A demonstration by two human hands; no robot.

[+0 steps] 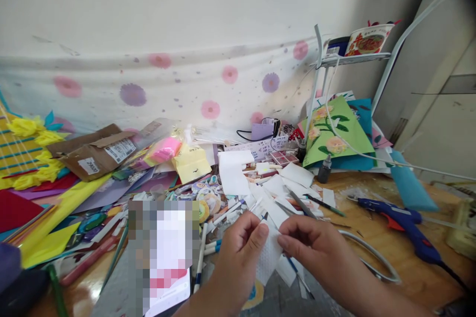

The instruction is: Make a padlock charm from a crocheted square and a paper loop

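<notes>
My left hand and my right hand meet low in the middle of the view, both pinching a small white piece of textured paper between thumb and fingers. The paper hangs down between the two hands. Just behind them lies a heap of white paper scraps, pens and stickers on the wooden table.
A blue glue gun with its cord lies to the right. A green flower card leans at the back right under a white wire rack. A cardboard box, coloured paper sheets and a blurred phone fill the left.
</notes>
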